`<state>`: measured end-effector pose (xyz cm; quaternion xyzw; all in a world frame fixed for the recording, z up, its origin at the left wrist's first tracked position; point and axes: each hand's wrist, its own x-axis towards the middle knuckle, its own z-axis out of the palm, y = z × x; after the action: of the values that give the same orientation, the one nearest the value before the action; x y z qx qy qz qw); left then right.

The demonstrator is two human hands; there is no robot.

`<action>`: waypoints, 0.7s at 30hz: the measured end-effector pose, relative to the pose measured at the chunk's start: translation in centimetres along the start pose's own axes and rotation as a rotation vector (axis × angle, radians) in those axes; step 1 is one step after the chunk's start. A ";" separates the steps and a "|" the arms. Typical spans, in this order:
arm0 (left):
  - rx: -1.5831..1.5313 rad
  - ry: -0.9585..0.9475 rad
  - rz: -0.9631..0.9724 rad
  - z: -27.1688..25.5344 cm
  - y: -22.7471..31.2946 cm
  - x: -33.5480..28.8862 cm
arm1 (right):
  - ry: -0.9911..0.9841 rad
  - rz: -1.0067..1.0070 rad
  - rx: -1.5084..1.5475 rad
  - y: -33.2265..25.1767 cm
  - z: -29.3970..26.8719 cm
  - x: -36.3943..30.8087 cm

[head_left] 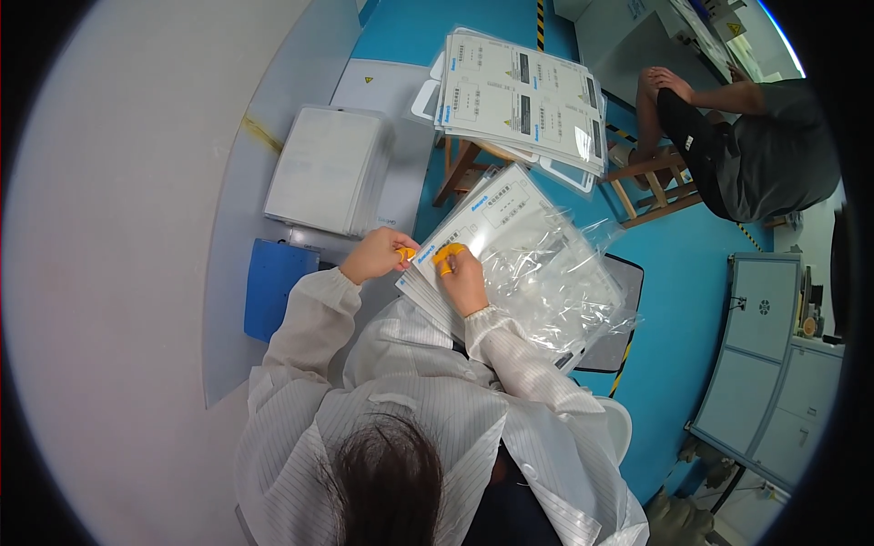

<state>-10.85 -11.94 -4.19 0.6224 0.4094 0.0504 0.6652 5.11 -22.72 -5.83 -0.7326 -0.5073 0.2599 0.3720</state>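
Observation:
A stack of white printed sheets (pixel 496 205) lies tilted in front of me, with crumpled clear plastic film (pixel 546 282) over its right part. Yellow finger covers show on both hands. My left hand (pixel 371 256) is at the stack's left edge, thumb and fingertips pinched together; what lies between them is too small to make out. Over the top sheet, close to that same edge, my right hand (pixel 464 280) is closed with fingers bent down. Its fingertips meet the printed surface, and whatever they grip is hidden.
Beyond, a larger pile of printed sheets (pixel 519 96) rests on a wooden stool (pixel 460 173). Left of me are a stack of blank white sheets (pixel 323 168) and a blue box (pixel 270 289). A seated person (pixel 765 150) is at the far right, above a grey cabinet (pixel 760 328).

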 end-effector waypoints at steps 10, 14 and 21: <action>-0.046 -0.006 -0.048 0.2 1.1 -0.5 | -0.199 -0.129 -0.011 0.9 0.4 -0.6; -0.135 0.082 0.087 0.8 1.6 -1.4 | -0.227 0.035 0.449 0.7 -0.3 -0.7; -0.258 0.001 0.070 -0.1 2.0 -1.7 | 0.191 0.200 1.506 3.5 -7.3 -0.2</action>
<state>-11.22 -12.41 -1.63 0.5455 0.3780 0.1263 0.7373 12.51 -25.75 -4.39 -0.3430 -0.0901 0.5036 0.7878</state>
